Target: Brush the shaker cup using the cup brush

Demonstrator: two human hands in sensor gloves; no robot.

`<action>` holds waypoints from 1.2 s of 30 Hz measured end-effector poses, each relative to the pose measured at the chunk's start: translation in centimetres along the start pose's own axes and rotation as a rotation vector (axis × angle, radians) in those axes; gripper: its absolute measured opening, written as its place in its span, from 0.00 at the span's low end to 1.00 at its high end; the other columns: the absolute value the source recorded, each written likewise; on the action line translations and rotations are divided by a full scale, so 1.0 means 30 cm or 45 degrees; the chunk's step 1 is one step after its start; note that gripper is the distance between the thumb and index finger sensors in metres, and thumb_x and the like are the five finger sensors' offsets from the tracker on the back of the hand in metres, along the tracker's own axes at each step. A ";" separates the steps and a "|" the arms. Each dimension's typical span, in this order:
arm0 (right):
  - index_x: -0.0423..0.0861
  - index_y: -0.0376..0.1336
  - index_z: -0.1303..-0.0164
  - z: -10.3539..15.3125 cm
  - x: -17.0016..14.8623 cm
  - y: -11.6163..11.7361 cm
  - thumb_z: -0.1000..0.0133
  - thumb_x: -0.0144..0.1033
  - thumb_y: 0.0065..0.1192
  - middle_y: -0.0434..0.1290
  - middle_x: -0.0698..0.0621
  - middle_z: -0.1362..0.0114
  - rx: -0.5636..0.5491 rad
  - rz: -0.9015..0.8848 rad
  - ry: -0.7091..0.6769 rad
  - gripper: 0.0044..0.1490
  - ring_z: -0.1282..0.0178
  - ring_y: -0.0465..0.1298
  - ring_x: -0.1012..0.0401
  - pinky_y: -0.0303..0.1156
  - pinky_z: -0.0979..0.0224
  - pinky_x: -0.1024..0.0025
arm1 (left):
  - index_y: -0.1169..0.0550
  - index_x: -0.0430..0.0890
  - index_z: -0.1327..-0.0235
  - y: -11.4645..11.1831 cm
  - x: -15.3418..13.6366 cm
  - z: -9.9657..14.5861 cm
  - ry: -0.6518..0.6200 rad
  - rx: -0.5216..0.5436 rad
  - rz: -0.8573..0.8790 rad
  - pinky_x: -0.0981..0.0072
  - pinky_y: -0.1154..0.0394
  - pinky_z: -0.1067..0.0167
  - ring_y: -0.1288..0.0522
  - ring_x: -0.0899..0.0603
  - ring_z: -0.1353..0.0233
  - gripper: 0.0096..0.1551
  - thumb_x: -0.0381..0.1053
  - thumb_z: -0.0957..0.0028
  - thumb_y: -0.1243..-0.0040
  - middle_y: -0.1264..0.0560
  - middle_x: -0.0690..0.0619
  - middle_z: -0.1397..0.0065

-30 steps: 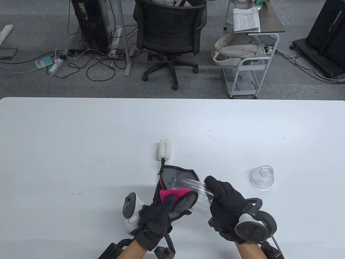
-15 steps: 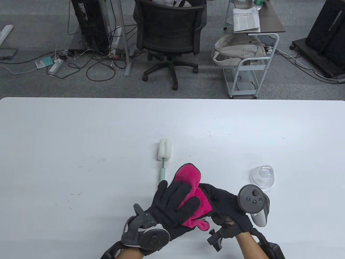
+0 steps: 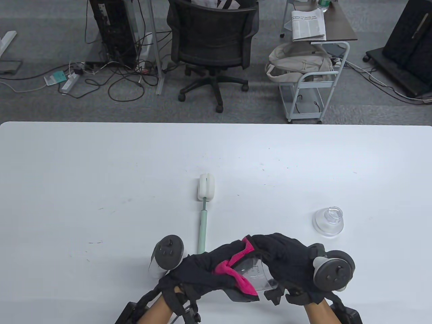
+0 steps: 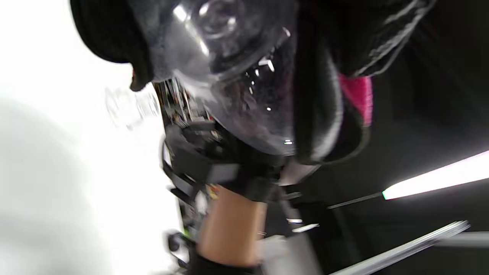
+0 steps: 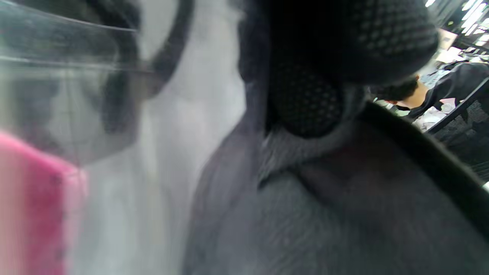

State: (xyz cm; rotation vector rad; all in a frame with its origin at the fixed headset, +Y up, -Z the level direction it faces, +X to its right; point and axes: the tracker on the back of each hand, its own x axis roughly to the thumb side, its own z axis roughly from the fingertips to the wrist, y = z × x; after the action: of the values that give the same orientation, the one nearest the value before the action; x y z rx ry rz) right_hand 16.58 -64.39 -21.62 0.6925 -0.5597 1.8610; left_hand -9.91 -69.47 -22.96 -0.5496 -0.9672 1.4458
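The clear plastic shaker cup (image 3: 257, 275) is held on its side just above the table's front edge, between both gloved hands. My right hand (image 3: 287, 261) grips the cup from above. My left hand (image 3: 206, 273) holds a pink and grey cloth (image 3: 236, 270) against the cup. The cup shows blurred in the left wrist view (image 4: 237, 76) and in the right wrist view (image 5: 57, 84). The cup brush (image 3: 205, 206), with a white sponge head and pale green handle, lies on the table beyond the hands, untouched.
The cup's clear lid (image 3: 329, 221) stands on the white table (image 3: 101, 175) to the right of the hands. An office chair (image 3: 212, 40) and a small cart (image 3: 310, 81) stand on the floor beyond the far edge.
Both hands have turned over and drawn toward the front edge. The cloth, spread over the cup half a second ago, is now bunched at its side, and the brush handle is uncovered.
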 end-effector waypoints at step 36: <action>0.47 0.70 0.35 -0.022 -0.164 -0.048 0.43 0.34 0.68 0.79 0.42 0.47 0.012 0.000 0.498 0.24 0.59 0.84 0.49 0.84 0.57 0.61 | 0.33 0.52 0.23 0.000 0.168 0.061 0.197 0.611 -1.592 0.37 0.23 0.42 0.17 0.40 0.43 0.31 0.54 0.38 0.38 0.20 0.43 0.34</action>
State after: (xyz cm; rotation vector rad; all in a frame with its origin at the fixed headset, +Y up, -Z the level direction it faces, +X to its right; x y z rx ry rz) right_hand 19.30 -66.69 -25.37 0.3193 -0.2958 1.9343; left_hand -12.09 -65.02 -20.88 0.3033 -0.5798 0.4337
